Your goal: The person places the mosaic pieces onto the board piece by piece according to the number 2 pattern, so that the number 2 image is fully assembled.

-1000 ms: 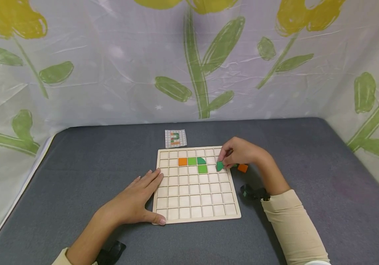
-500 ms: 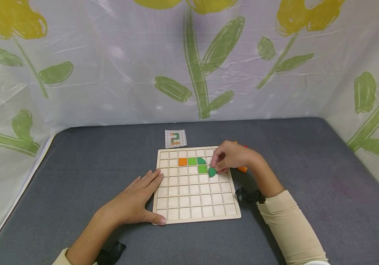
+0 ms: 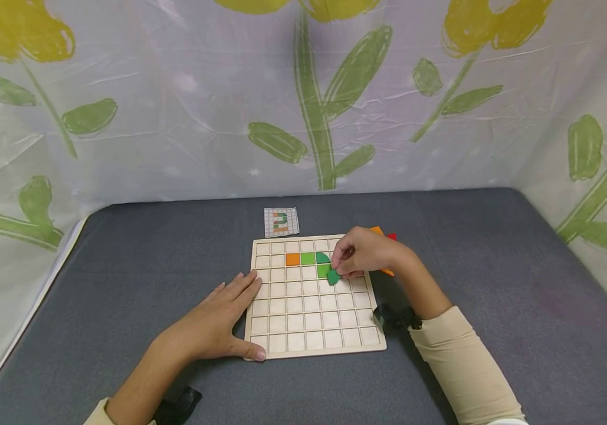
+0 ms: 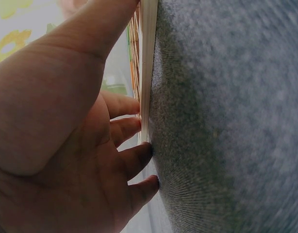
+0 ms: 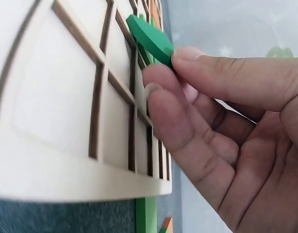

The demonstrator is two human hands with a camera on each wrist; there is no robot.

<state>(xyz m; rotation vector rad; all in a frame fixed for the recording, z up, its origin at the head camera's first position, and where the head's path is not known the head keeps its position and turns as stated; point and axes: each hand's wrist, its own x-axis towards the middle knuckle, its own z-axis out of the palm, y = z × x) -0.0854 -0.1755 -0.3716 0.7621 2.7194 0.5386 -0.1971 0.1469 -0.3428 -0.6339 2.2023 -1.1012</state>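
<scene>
R hand [image 3: 368,249] has brought the dk-green pc [image 3: 332,278] L across the grid board [image 3: 303,323] to the lower lt-green tile [image 3: 322,270]; pinches it by one end, tilted, so prob. not seated yet. L hand [image 3: 222,320], spread straight, braces board's L edge.

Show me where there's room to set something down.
Free: the grey table left of the left hand, right of the right sleeve, and lower rows of the board. Crowded: around the right hand, with its green piece, laid tiles and loose orange pieces.
</scene>
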